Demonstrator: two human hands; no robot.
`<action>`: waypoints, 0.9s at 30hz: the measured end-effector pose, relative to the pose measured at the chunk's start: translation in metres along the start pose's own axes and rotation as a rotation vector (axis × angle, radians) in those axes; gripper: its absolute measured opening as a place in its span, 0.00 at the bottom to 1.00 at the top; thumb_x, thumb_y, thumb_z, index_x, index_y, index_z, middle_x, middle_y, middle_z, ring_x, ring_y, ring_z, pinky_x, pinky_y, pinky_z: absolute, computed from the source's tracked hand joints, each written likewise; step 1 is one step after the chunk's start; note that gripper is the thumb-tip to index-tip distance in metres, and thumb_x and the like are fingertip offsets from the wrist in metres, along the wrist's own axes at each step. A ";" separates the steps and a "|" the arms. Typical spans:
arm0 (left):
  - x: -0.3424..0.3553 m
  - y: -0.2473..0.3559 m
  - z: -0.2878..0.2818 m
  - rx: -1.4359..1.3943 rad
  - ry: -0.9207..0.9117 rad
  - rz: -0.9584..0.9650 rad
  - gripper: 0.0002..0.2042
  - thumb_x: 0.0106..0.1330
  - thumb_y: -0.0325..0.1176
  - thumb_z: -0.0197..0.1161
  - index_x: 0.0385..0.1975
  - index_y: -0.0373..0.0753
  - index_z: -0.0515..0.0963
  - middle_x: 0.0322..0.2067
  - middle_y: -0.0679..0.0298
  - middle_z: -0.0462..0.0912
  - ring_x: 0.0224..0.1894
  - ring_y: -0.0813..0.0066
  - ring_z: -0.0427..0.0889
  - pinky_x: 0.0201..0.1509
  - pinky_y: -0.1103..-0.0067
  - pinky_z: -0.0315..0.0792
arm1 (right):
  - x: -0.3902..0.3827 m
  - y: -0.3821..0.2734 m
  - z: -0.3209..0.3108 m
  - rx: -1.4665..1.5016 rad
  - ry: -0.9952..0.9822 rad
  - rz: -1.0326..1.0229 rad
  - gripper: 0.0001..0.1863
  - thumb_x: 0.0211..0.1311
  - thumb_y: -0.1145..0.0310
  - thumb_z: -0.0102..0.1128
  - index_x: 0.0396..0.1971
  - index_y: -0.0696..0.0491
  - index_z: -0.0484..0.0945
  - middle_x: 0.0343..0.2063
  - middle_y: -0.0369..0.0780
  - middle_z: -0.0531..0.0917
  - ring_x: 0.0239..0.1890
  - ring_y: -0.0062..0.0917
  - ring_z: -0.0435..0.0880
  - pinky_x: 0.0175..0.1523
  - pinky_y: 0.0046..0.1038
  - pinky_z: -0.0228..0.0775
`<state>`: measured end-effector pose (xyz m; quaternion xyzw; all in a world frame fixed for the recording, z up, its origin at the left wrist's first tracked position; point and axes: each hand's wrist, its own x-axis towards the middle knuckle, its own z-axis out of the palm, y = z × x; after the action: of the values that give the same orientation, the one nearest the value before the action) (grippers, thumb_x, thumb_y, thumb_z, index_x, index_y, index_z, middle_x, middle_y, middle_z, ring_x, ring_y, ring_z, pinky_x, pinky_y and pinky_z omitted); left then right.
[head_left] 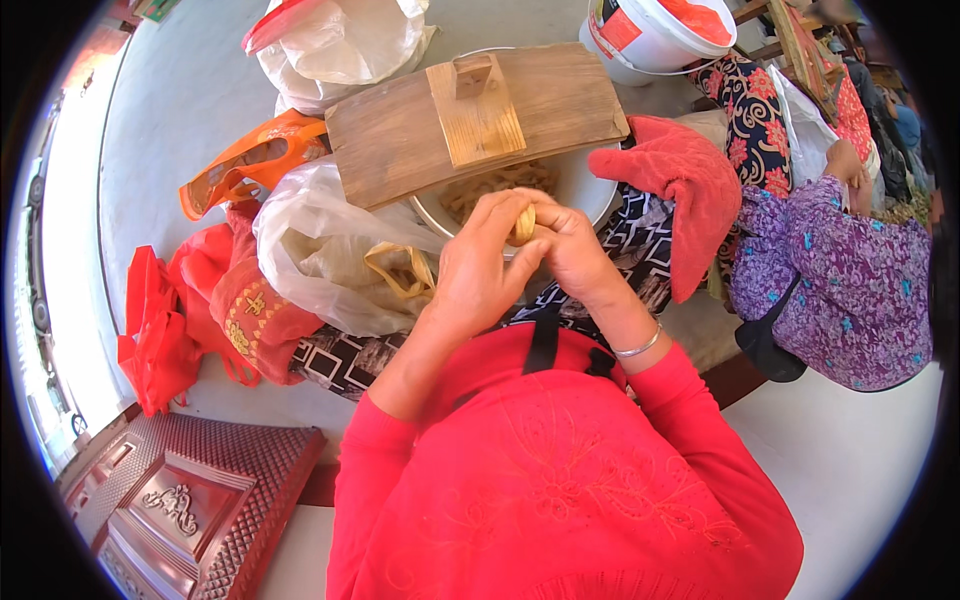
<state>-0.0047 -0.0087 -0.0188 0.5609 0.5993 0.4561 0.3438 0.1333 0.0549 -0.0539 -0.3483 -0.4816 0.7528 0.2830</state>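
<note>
My left hand [480,260] and my right hand [570,255] are together at the middle, fingers wrapped round a small yellow folded strip [525,226]. Beyond them is a white basin [592,195] with pale brown pieces [485,188] inside, and a wooden board [380,140] with an upright wooden block [470,120] lies across its top. At my left, a translucent plastic bag [310,225] holds yellowish material, with loose yellow strips [395,270] at its opening.
Red bags [160,340] and an orange bag [245,150] lie left; a white sack [335,45] and bucket [640,45] stand behind; a red towel [680,220] is right. Another person [830,290] in purple sits at right. An ornate panel [200,500] lies lower left.
</note>
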 end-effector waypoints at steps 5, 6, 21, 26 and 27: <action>0.011 -0.028 0.015 -0.112 0.213 -0.188 0.08 0.65 0.32 0.57 0.37 0.33 0.76 0.28 0.58 0.79 0.34 0.61 0.80 0.37 0.71 0.73 | 0.003 -0.013 0.012 -0.618 0.184 -0.500 0.04 0.57 0.81 0.57 0.32 0.62 0.79 0.46 0.43 0.75 0.46 0.26 0.75 0.52 0.24 0.67; 0.007 -0.037 0.017 -0.273 0.199 -0.300 0.09 0.66 0.32 0.56 0.37 0.33 0.76 0.27 0.60 0.79 0.33 0.66 0.80 0.37 0.73 0.72 | 0.003 -0.014 0.014 -0.594 0.204 -0.517 0.04 0.58 0.80 0.58 0.32 0.62 0.79 0.46 0.42 0.75 0.45 0.26 0.75 0.52 0.23 0.67; -0.005 -0.034 -0.025 0.462 0.061 0.313 0.07 0.58 0.24 0.64 0.33 0.36 0.72 0.29 0.56 0.80 0.29 0.57 0.80 0.30 0.73 0.72 | 0.040 -0.049 -0.015 -0.457 -0.282 -0.058 0.15 0.65 0.66 0.60 0.47 0.59 0.78 0.36 0.35 0.82 0.38 0.15 0.78 0.46 0.21 0.71; 0.009 -0.025 -0.018 0.127 0.060 0.054 0.07 0.60 0.24 0.63 0.34 0.36 0.72 0.30 0.55 0.80 0.29 0.57 0.81 0.30 0.73 0.72 | 0.040 -0.061 -0.021 -0.159 -0.363 0.316 0.10 0.60 0.71 0.63 0.41 0.58 0.79 0.31 0.34 0.82 0.33 0.16 0.81 0.37 0.19 0.76; 0.011 -0.027 -0.016 0.117 0.059 0.072 0.07 0.60 0.24 0.63 0.34 0.37 0.72 0.30 0.54 0.80 0.29 0.57 0.81 0.30 0.73 0.72 | 0.040 -0.061 -0.023 -0.144 -0.365 0.296 0.10 0.60 0.72 0.63 0.41 0.58 0.79 0.30 0.34 0.82 0.32 0.16 0.81 0.38 0.19 0.76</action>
<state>-0.0301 0.0007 -0.0373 0.5875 0.6143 0.4487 0.2760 0.1330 0.1201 -0.0144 -0.2926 -0.5210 0.8001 0.0522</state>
